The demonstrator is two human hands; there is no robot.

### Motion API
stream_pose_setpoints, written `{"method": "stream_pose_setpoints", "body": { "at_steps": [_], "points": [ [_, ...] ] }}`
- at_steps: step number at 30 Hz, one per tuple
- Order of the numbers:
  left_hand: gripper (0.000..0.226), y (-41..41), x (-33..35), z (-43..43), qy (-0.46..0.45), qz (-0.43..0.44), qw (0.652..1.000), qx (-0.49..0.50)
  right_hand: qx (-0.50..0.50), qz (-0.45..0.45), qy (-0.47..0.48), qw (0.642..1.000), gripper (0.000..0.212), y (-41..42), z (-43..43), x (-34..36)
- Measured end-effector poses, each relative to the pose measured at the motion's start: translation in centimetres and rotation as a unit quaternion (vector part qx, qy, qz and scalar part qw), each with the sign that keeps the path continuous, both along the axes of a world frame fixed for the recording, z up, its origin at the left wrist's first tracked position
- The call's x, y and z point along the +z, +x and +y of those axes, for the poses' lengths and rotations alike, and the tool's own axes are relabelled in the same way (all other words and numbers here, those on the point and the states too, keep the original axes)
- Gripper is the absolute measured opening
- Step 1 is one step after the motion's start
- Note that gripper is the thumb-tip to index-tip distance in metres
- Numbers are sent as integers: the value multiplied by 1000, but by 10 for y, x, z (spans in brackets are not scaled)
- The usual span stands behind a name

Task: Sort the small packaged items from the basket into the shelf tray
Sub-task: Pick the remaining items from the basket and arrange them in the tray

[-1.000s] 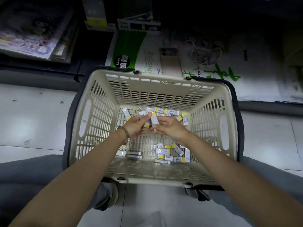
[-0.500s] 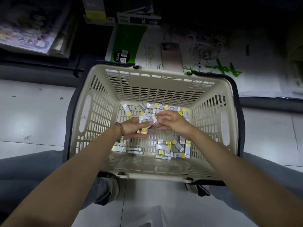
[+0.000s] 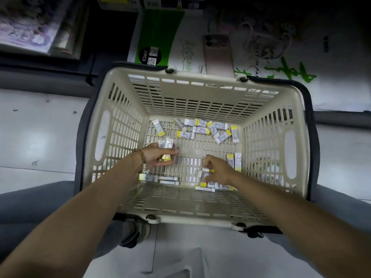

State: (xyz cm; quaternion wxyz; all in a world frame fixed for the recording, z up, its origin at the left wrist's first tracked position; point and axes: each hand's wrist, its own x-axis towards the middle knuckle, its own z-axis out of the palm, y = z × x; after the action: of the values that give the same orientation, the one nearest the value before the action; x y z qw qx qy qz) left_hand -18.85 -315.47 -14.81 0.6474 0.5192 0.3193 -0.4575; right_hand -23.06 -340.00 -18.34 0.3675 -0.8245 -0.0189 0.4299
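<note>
Loose packets point(image 3: 208, 185) lie clumped on the near-right floor of the basket point(image 3: 200, 215), long axes mostly left-right. They are directly under the right hand point(image 3: 218, 171), whose curled fingers pinch one packet point(image 3: 206, 169). The left hand point(image 3: 158, 155), further left, grips a stack point(image 3: 166, 145). More lie in a far row point(image 3: 202, 128). No tray shows.

Pale tiled floor point(image 3: 40, 127), flecked with dark scuffs, left and right of the fingers point(image 3: 172, 151); beyond them, in dim light, a dark low shelf point(image 3: 40, 65) bearing illustrated books point(image 3: 26, 27), a green-and-white pack marked 20PCS point(image 3: 158, 37), a pink phone point(image 3: 218, 55) and white paper packs with green lettering point(image 3: 291, 71).
</note>
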Motion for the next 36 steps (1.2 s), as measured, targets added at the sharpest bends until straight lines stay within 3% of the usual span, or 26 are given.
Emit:
{"method": "stream_pose_setpoints", "body": {
  "at_steps": [5, 10, 16, 21, 24, 27, 30, 36],
  "points": [
    [77, 1, 8, -9, 8, -24, 999, -23, -128, 30, 54, 990, 36, 12, -3, 23],
    [56, 6, 48, -19, -36, -83, 994, -60, -250, 54, 174, 951, 32, 53, 2, 94],
    [26, 21, 148, -34, -90, -182, 972, -115, -200, -10, 269, 942, 30, 68, 12, 208],
    [16, 32, 223, -32, -66, -259, 963, -17, -310, -130, 332, 881, 14, 66, 19, 285],
    [14, 35, 261, -32, -48, -292, 953, 65, -366, -138, 378, 839, 12, 69, 18, 328],
    [10, 37, 292, -33, -36, -319, 942, 97, -325, -143, 343, 870, 32, 72, 18, 360],
    [13, 43, 316, -34, -12, -351, 930, 107, -226, -217, 251, 916, 30, 74, 18, 380],
    [16, 67, 351, -40, -11, -396, 911, 117, -253, -335, 261, 869, 11, 109, -14, 416]
  ]
}}
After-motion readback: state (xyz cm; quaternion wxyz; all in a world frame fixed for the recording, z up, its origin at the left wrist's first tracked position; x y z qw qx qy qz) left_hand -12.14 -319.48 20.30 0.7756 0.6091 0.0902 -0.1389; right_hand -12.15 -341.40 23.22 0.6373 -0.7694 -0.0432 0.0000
